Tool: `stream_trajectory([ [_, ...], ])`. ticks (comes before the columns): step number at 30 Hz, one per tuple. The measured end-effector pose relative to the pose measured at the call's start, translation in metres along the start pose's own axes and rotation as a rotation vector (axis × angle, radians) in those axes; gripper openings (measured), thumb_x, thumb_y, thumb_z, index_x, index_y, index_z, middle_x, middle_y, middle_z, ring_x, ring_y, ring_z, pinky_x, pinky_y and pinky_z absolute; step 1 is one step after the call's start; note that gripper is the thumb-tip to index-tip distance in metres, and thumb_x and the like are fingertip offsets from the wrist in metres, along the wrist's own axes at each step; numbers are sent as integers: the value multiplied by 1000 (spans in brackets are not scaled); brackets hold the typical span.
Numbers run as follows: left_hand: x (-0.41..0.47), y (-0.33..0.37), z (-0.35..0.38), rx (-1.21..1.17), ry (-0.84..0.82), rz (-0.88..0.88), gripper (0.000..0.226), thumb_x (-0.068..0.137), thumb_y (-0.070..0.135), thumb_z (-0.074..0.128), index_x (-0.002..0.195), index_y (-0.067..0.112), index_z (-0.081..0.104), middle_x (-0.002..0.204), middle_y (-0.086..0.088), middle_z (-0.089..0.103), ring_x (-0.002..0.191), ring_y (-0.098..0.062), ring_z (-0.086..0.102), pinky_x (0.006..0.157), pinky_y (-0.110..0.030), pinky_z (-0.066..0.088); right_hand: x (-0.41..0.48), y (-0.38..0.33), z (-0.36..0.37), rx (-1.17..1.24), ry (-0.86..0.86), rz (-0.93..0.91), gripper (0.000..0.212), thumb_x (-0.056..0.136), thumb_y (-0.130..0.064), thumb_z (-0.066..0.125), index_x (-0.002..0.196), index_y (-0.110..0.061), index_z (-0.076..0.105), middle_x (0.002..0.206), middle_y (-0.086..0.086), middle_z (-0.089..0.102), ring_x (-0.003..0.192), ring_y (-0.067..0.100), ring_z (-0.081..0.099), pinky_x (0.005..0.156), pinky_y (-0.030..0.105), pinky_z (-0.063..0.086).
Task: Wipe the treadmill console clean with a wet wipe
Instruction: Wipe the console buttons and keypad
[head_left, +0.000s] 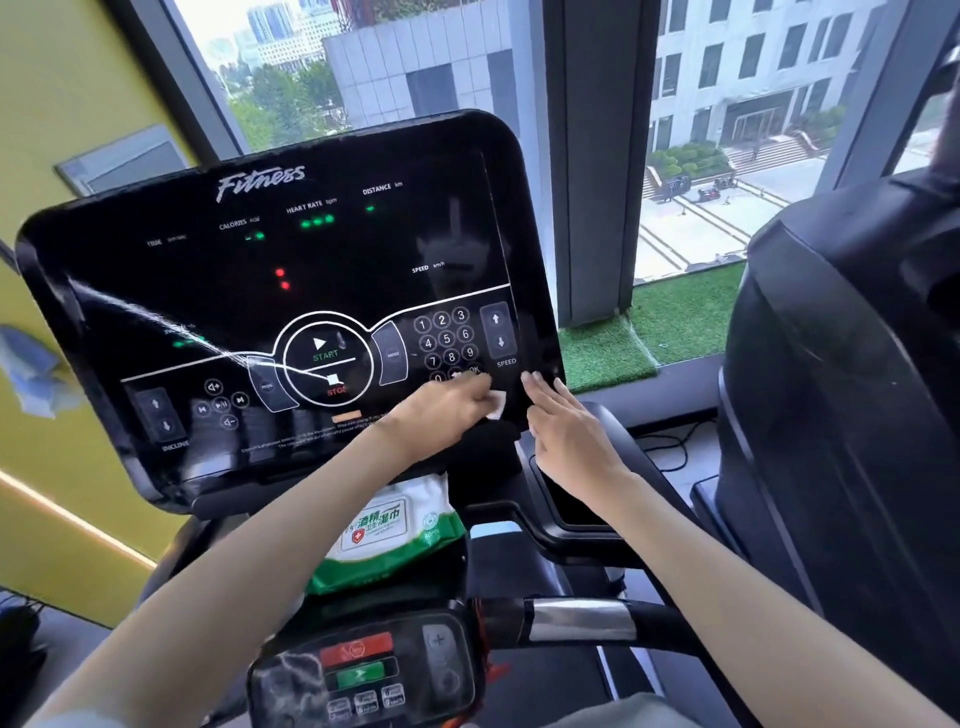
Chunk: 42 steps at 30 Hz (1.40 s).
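left hand (441, 410), fingers clamped on the wet wipe (496, 404), at the console (322, 249) below the keypad (447, 340); right hand (563, 431), fingers straight, steadies the edge. flat, overlapping strokes advised.

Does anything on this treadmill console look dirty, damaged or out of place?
A pale streak runs across the console from its left edge down to the STOP button; it may be a wet smear or glare. Nothing else stands out.
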<state>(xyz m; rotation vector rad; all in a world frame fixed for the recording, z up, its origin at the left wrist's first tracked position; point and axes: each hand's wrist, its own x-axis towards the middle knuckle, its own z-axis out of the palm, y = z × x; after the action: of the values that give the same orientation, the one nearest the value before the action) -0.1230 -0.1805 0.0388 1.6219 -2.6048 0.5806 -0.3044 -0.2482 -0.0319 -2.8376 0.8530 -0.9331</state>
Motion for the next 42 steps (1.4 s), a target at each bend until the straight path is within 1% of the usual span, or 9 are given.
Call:
stream_trajectory([
  [4, 4, -4, 1, -115, 123, -305, 47, 57, -20, 65, 97, 5, 64, 82, -10, 53, 71, -24, 55, 36, -28, 45, 1, 2, -2, -3, -28, 4, 12, 73, 6, 67, 68, -2, 59, 135, 21, 49, 127, 29, 46, 108, 43, 25],
  [9, 11, 0, 0, 17, -68, 27, 46, 58, -12, 68, 100, 7, 64, 86, -7, 53, 77, -22, 58, 44, -29, 50, -5, -4, -11, 8, 58, 45, 18, 69, 11, 62, 73, -4, 54, 135, 25, 47, 127, 34, 45, 105, 40, 32],
  [14, 35, -6, -16, -50, 154, -303, 37, 59, -13, 69, 90, 6, 64, 80, -8, 51, 69, -22, 52, 35, -24, 37, -4, -9, -12, 8, 64, 144, 18, 63, 9, 67, 75, 1, 57, 123, 27, 57, 115, 37, 56, 96, 46, 44],
  [18, 26, 5, -3, 46, -106, 97, 36, 64, -8, 66, 96, 8, 62, 86, -5, 51, 77, -21, 55, 44, -30, 49, -1, -5, -15, 14, 35, 144, 16, 64, 7, 68, 76, 2, 59, 123, 27, 56, 114, 36, 57, 98, 44, 40],
  [23, 42, -2, -13, -23, 115, -259, 37, 56, -13, 69, 87, 7, 62, 81, -7, 51, 73, -23, 54, 35, -26, 39, 0, -5, -11, 25, 12, 160, 14, 69, 10, 64, 74, -1, 56, 130, 26, 51, 121, 35, 51, 98, 40, 41],
  [28, 32, 7, 0, 114, -48, 148, 35, 66, 1, 71, 99, 10, 62, 85, -3, 52, 75, -17, 54, 41, -26, 47, 1, -3, -9, 32, -3, 184, 40, 64, 9, 70, 104, 7, 64, 126, 24, 55, 117, 34, 54, 96, 40, 43],
  [34, 47, -5, -16, -97, 234, -399, 47, 59, -20, 59, 99, 3, 60, 85, -11, 49, 77, -26, 51, 38, -32, 46, 0, -7, -10, 19, -37, 186, 12, 84, 5, 51, 94, 4, 58, 145, 20, 35, 137, 28, 32, 109, 35, 29],
  [39, 37, -9, -12, 100, 43, 100, 41, 64, -8, 66, 102, 6, 59, 92, -6, 50, 82, -19, 45, 46, -28, 50, 3, -8, -8, -10, 39, 173, 25, 55, 8, 75, 72, -3, 60, 119, 25, 60, 110, 34, 60, 84, 40, 52],
  [42, 48, -27, -27, -153, 288, -417, 42, 70, -10, 64, 101, 16, 54, 91, -10, 48, 83, -22, 42, 49, -34, 46, 2, -9, -9, 19, 46, 161, 29, 53, 8, 77, 70, -6, 58, 118, 25, 61, 108, 34, 61, 80, 40, 53],
])
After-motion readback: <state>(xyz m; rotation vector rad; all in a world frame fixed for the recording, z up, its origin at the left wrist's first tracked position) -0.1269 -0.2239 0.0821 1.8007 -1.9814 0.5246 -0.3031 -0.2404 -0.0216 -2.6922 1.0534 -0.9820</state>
